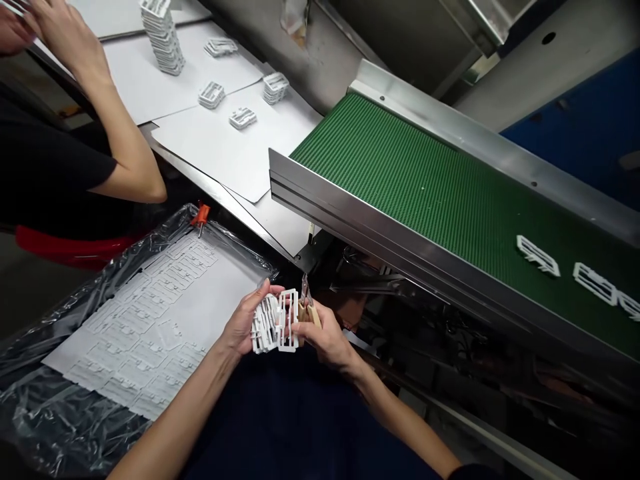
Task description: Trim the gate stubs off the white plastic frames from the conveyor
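Note:
A bunch of white plastic frames (265, 325) is gripped in my left hand (243, 320), held upright side by side in front of my body. My right hand (327, 337) pinches one more white plastic frame (289, 320) against the right side of that bunch. Tucked in the same hand is a pair of nippers (306, 303), metal jaws pointing away from me and tan handles partly hidden by my fingers. Below left, rows of similar white frames (170, 287) lie on a sheet in a tray lined with clear plastic.
A green conveyor belt (400, 167) with metal side walls runs along the right, carrying white frames (537, 255). Stacks of frames (165, 40) stand on a paper-covered table (210, 147). A co-worker's arm (125, 147) reaches in at upper left. An orange-handled tool (201, 215) rests on the tray's far corner.

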{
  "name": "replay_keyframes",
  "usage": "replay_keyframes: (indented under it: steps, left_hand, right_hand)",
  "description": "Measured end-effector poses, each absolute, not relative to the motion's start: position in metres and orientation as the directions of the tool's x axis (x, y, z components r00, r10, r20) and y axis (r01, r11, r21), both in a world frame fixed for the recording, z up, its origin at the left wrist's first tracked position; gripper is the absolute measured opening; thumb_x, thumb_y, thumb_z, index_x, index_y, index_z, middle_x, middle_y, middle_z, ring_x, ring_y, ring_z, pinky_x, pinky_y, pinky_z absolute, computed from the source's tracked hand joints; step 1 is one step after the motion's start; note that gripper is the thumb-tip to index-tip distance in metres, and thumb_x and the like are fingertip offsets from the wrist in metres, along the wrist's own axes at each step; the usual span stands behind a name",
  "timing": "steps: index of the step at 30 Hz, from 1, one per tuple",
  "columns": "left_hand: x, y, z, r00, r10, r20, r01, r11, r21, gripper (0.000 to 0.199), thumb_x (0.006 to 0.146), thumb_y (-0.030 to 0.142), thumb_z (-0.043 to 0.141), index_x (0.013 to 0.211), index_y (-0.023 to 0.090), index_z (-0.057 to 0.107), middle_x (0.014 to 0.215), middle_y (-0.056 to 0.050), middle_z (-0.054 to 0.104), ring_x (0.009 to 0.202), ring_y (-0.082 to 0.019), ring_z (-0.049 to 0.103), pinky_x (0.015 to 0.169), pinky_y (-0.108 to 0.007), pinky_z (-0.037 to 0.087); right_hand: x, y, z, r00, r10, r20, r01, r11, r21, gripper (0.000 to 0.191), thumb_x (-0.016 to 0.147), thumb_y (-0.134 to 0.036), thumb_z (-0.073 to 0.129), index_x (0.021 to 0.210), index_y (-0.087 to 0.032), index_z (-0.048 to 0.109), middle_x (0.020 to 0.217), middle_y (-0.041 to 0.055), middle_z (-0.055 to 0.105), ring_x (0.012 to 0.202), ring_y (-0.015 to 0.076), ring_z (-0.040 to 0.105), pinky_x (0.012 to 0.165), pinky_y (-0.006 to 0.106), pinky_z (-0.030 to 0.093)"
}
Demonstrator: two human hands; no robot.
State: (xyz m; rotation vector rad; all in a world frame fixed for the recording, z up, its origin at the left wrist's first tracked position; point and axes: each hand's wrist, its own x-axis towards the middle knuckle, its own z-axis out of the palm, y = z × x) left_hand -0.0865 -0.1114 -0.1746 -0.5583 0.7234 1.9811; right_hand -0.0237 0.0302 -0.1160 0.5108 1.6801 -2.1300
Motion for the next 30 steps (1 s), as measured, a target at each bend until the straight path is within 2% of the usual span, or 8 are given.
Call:
replay_keyframes:
  steps: [5,8,12,15,17,19,23,30]
  left_hand:
    - [-0.09,-0.115,-0.179,-0.455,0.626,-0.633,-0.878,-0.435,0.2,0.033,0.081,0.042,0.059,0.093,0.012,0.062,0.083,-0.012,0.068,0.048,-0.022,0.062,0.034,-0.031,0.049]
    - [-0.09,-0.114,-0.183,-0.494,0.568,-0.658,-0.845,-0.491,0.21,0.034,0.082,0.043,0.057,0.092,0.012,0.062,0.084,-0.011,0.068,0.061,-0.023,0.065,0.049,-0.033,0.055]
    - [-0.094,-0.112,-0.188,-0.541,0.517,-0.663,-0.799,-0.561,0.215,0.034,0.083,0.045,0.054,0.084,0.013,0.062,0.071,-0.005,0.066,0.059,-0.016,0.063,0.059,-0.028,0.055]
    - [-0.098,-0.113,-0.19,-0.554,0.501,-0.665,-0.782,-0.588,0.208,0.028,0.082,0.04,0.058,0.082,0.013,0.062,0.068,-0.004,0.064,0.059,-0.014,0.063,0.059,-0.026,0.054]
    - [-0.101,-0.114,-0.191,-0.56,0.498,-0.661,-0.775,-0.596,0.208,0.022,0.081,0.034,0.061,0.081,0.012,0.062,0.07,-0.005,0.064,0.062,-0.016,0.064,0.06,-0.026,0.054]
    - [-0.107,-0.115,-0.192,-0.577,0.496,-0.649,-0.767,-0.602,0.222,0.018,0.08,0.03,0.062,0.079,0.012,0.062,0.072,-0.005,0.064,0.062,-0.016,0.063,0.059,-0.026,0.053]
    - [-0.131,-0.116,-0.191,-0.617,0.461,-0.638,-0.747,-0.598,0.291,0.02,0.077,0.032,0.063,0.082,0.014,0.061,0.083,-0.006,0.066,0.056,-0.016,0.062,0.055,-0.028,0.052]
    - [-0.177,-0.117,-0.184,-0.68,0.268,-0.682,-0.695,-0.532,0.484,0.043,0.075,0.047,0.064,0.109,0.021,0.056,0.096,-0.007,0.067,0.084,-0.023,0.064,0.066,-0.029,0.052]
  right_hand:
    - [-0.032,0.016,-0.136,-0.772,-0.101,-0.628,0.624,-0.309,-0.718,0.021,0.072,-0.025,0.057,0.089,-0.016,0.05,0.069,0.0003,0.057,0.052,0.013,0.055,0.051,0.027,0.046]
    - [-0.036,0.007,-0.14,-0.762,0.095,-0.641,0.64,-0.041,-0.767,0.015,0.07,-0.025,0.056,0.082,-0.017,0.051,0.068,-0.0006,0.056,0.053,0.013,0.053,0.05,0.026,0.044]
    - [-0.041,-0.002,-0.139,-0.846,0.268,-0.46,0.532,0.466,-0.707,0.007,0.072,-0.025,0.053,0.073,-0.019,0.052,0.068,-0.0007,0.055,0.062,0.0145,0.051,0.057,0.026,0.039]
    - [-0.047,-0.004,-0.142,-0.877,0.307,-0.369,0.48,0.58,-0.659,0.012,0.072,-0.029,0.057,0.077,-0.019,0.052,0.076,0.0005,0.056,0.07,0.0161,0.051,0.064,0.028,0.038]
    - [-0.052,-0.003,-0.149,-0.867,0.255,-0.428,0.498,0.46,-0.735,0.013,0.073,-0.029,0.057,0.08,-0.019,0.052,0.077,0.0006,0.057,0.07,0.0154,0.052,0.065,0.028,0.039]
    - [-0.057,-0.003,-0.158,-0.844,0.127,-0.52,0.535,0.173,-0.827,0.015,0.073,-0.028,0.058,0.08,-0.018,0.051,0.075,0.0002,0.057,0.067,0.0137,0.051,0.064,0.026,0.04]
    - [-0.073,-0.008,-0.177,-0.85,0.003,-0.527,0.503,-0.294,-0.813,0.025,0.069,-0.03,0.065,0.076,-0.016,0.045,0.069,-0.0014,0.052,0.06,0.0104,0.048,0.058,0.023,0.04]
    - [-0.138,-0.018,-0.202,-0.862,0.312,-0.4,0.349,-0.206,-0.914,0.026,0.073,-0.037,0.064,0.083,-0.019,0.048,0.074,-0.0001,0.054,0.068,0.0154,0.053,0.064,0.028,0.045]
